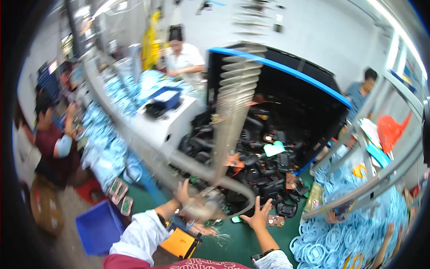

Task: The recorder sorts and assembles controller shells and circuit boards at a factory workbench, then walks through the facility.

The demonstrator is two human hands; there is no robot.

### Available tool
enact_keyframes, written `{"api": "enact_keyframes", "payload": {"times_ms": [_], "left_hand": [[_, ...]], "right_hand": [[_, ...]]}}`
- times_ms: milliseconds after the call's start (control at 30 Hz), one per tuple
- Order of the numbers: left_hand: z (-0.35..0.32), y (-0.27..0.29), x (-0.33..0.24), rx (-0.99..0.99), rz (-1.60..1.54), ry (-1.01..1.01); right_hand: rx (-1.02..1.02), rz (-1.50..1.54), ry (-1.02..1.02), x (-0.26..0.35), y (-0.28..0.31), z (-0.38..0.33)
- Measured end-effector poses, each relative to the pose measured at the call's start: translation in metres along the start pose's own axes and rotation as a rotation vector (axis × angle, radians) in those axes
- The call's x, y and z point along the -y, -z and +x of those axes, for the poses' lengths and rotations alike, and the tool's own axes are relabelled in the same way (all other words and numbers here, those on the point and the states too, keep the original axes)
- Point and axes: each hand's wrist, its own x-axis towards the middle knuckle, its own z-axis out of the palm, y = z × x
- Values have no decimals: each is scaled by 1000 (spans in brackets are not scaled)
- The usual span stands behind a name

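My left hand (pixel 182 193) is raised at the near side of a heap of dark plastic parts (pixel 262 168), its fingers apart. Beside it, a blurred greyish shape below the hanging coiled cord (pixel 237 89) is too smeared to name. More blurred fingers (pixel 202 228) show just under that shape; I cannot tell whose they are. My right hand (pixel 259 217) is spread over the green tabletop (pixel 224 244), holding nothing. Close to its fingers lie a small brown circuit board (pixel 276 220) and a black plastic shell (pixel 286 208). Fine wires or threads are scattered between the hands.
A large black bin with a blue rim (pixel 277 71) stands behind the heap. Grey metal frame bars (pixel 148 148) cross in front. Blue ring-shaped parts (pixel 322 242) pile up right and left. A blue crate (pixel 99 226) and an orange box (pixel 179 243) are near. Several people work around.
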Motion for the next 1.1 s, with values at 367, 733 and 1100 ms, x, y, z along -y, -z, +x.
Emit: {"api": "enact_keyframes", "payload": {"times_ms": [367,733,1100], "left_hand": [[-366,86,-23,-149,595,151],[-832,-46,268,117,625,520],[-1006,121,246,-849,-745,1404]], "right_hand": [[139,-138,520,25,31,-112],[1381,56,975,256,-26,-301],[1724,-527,1204,411,-255,-475]]}}
